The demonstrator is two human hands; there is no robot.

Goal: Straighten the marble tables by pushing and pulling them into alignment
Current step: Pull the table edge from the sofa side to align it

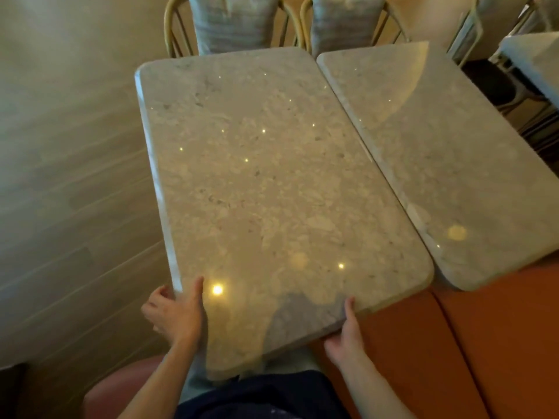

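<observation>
Fingers of the left hand are curling under the near left corner of the pale grey rounded-corner marble table, with the thumb lying flat on its polished top, so this hand is clamping the slab's edge. Along the same near edge, farther right, the right hand is gripping in the same manner: thumb pressing on top, fingers hidden beneath the rim. The held table is stretching away from both hands, its near edge sitting right over the person's dark-clothed lap. Just beside it on the right, a second grey marble table is lying almost touching along its long side, with a narrow gap between them widening toward the far end. An orange upholstered bench is showing under the near right corners. Two cane chairs with grey cushions are standing at the far edge, and pale wood-plank flooring is spreading out to the left.
</observation>
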